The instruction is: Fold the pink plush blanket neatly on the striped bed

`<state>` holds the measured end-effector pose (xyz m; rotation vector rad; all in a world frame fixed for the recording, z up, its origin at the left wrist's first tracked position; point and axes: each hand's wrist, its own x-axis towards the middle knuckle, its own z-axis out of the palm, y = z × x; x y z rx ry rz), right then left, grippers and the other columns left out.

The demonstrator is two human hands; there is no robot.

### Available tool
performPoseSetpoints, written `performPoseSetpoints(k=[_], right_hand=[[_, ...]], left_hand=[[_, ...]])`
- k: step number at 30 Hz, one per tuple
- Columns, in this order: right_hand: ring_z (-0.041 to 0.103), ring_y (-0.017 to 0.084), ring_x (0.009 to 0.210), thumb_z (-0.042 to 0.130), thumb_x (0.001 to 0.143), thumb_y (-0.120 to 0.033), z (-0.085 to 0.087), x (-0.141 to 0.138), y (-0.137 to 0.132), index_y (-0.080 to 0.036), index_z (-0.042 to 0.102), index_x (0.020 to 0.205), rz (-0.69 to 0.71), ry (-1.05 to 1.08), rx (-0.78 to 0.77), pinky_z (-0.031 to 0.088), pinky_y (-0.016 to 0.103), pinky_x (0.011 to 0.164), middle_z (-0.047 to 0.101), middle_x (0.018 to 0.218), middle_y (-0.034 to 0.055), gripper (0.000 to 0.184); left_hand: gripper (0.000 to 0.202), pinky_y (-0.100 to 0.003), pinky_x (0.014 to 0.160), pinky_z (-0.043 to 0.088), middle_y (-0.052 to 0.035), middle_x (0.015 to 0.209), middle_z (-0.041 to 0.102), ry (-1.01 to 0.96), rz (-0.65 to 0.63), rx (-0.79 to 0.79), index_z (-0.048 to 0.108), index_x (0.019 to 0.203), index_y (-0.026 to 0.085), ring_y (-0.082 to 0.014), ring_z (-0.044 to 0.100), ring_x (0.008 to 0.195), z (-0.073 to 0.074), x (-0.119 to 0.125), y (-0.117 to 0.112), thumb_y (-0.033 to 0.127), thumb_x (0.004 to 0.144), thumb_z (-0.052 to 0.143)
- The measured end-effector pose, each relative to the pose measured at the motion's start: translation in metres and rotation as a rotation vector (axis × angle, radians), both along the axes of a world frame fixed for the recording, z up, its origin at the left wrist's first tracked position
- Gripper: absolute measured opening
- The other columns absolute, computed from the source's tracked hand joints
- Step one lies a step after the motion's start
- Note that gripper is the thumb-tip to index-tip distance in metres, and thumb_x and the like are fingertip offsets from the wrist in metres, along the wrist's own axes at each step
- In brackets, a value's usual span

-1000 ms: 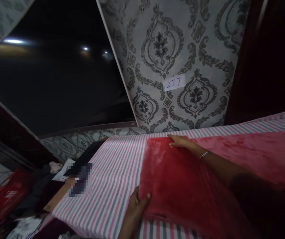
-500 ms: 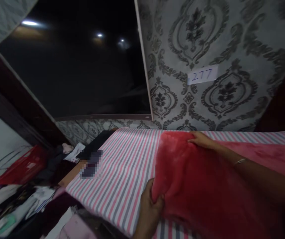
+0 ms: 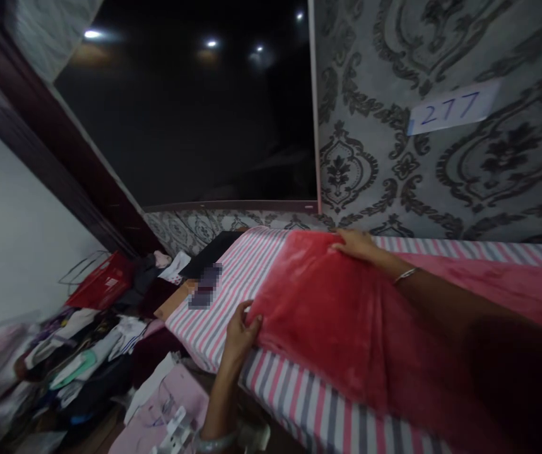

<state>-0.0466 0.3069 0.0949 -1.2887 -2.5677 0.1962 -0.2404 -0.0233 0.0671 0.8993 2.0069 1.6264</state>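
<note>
A plush red blanket lies folded over on a surface spread with a pink, grey and white striped cloth. My left hand pinches its near left corner between thumb and fingers. At the far edge, my right hand grips the blanket's upper border, fingers curled over it; a bracelet circles that wrist. The blanket's left edge runs fairly straight between my two hands. Part of the blanket on the right is hidden under my right arm and in shadow.
A large dark screen hangs on the patterned wall, beside a paper label reading 277. Heaped clothes and a red bag lie at the left. A white power strip sits below the striped cloth's near edge.
The blanket's left edge has moved left over the striped cloth, with both hands holding it, and it lies flatter. The camera view has shifted, showing more of the left side.
</note>
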Motion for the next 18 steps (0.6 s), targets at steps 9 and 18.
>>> performPoseSetpoints(k=[9, 18], right_hand=[[0.032, 0.032, 0.145, 0.037, 0.1, -0.041, -0.026, 0.06, -0.003, -0.023, 0.035, 0.154, -0.082, -0.063, -0.074, 0.032, 0.055, 0.113, 0.034, 0.159, 0.012, 0.057], [0.032, 0.032, 0.145, 0.041, 0.1, -0.046, -0.046, 0.173, -0.074, -0.021, 0.041, 0.151, -0.037, -0.002, 0.05, 0.031, 0.053, 0.114, 0.036, 0.158, 0.0165, 0.058]], left_hand=[[0.061, -0.054, 0.104, 0.045, -0.0221, 0.129, 0.063, 0.795, 0.037, -0.082, 0.061, 0.128, 0.009, -0.0362, 0.057, 0.124, -0.021, -0.001, 0.008, 0.051, 0.086, 0.05], [0.066, -0.056, 0.12, 0.022, -0.0192, 0.16, 0.031, 1.039, -0.609, -0.231, 0.035, 0.153, 0.011, -0.0312, 0.023, 0.151, -0.006, 0.131, 0.087, 0.039, 0.094, 0.046]])
